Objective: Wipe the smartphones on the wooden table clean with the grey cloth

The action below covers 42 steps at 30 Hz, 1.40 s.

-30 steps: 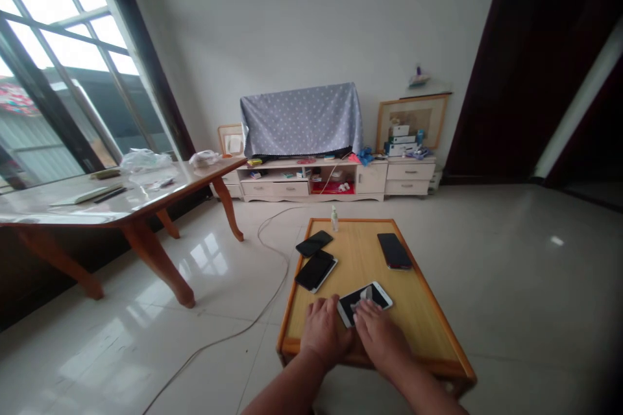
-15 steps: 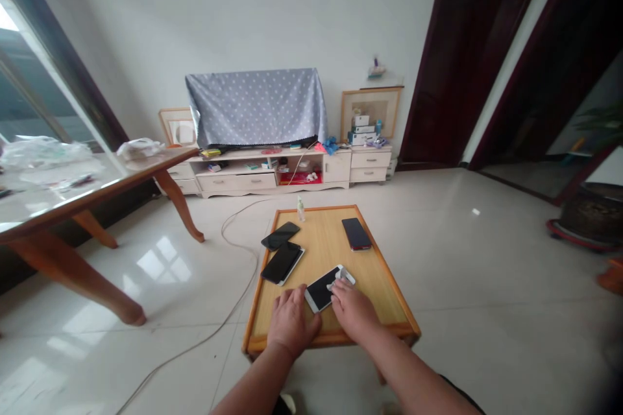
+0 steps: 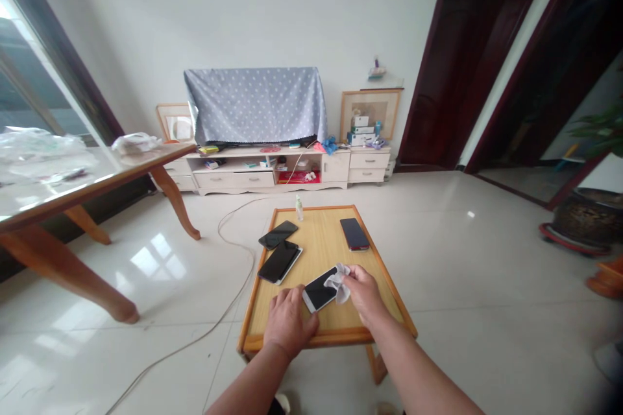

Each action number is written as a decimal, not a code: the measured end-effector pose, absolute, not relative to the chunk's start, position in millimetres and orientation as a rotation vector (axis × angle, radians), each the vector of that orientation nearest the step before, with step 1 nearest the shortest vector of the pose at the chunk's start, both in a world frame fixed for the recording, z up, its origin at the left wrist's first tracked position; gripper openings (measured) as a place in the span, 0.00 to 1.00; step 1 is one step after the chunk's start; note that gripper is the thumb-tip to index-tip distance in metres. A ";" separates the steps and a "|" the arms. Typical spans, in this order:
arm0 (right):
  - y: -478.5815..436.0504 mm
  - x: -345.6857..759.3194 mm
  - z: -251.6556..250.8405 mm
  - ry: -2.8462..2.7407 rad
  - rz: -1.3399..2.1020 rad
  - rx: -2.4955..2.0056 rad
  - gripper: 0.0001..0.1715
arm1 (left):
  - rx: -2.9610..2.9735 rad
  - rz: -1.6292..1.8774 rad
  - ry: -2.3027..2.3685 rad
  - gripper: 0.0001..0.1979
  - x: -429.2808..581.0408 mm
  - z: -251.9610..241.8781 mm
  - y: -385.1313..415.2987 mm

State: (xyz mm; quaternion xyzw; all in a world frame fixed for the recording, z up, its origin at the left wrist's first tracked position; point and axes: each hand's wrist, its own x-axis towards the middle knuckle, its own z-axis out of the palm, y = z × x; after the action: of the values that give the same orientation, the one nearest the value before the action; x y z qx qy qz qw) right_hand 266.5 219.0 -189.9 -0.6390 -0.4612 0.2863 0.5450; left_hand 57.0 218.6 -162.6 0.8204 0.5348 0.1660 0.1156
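A white smartphone [image 3: 318,292] with a dark screen lies at a slant near the front of the small wooden table [image 3: 324,240]. My left hand [image 3: 288,323] rests on the tabletop and grips the phone's lower-left end between fingers and thumb. Pinched in my right hand [image 3: 364,295] is a pale grey cloth [image 3: 339,283], which hangs loosely over the phone's right end and covers part of it. Beyond my left hand lies a stack of phones [image 3: 281,262], with another dark phone [image 3: 278,235] just behind it. A dark phone with a reddish edge [image 3: 354,234] lies at the right.
A small clear spray bottle [image 3: 299,208] stands at the table's back left. To the left is a larger table [image 3: 180,198] with plastic bags on it. A cable [image 3: 233,298] runs along the tiled floor. Against the wall stands a low white cabinet [image 3: 233,179].
My right hand has risen slightly and shifted right, pulling the cloth up from the screen, so more of the cloth shows. My left hand stays at the phone's end.
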 end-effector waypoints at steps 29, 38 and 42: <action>184.9 211.8 -176.7 -2.105 0.277 -1.652 0.28 | 2.434 0.481 1.563 0.26 54.9 -169.8 221.1; 206.5 226.6 -179.7 -1.940 0.250 -1.861 0.29 | 2.407 0.466 1.585 0.33 54.3 -171.4 222.2; 198.8 199.0 -181.9 -2.109 0.307 -1.610 0.25 | 2.379 0.459 1.559 0.33 53.0 -174.6 224.3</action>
State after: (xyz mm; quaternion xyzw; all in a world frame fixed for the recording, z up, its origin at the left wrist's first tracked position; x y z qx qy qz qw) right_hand 199.0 198.8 -181.9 -0.5862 -0.7679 0.1117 0.2329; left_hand 53.0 224.3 -174.6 0.8187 0.5365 0.1580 0.1299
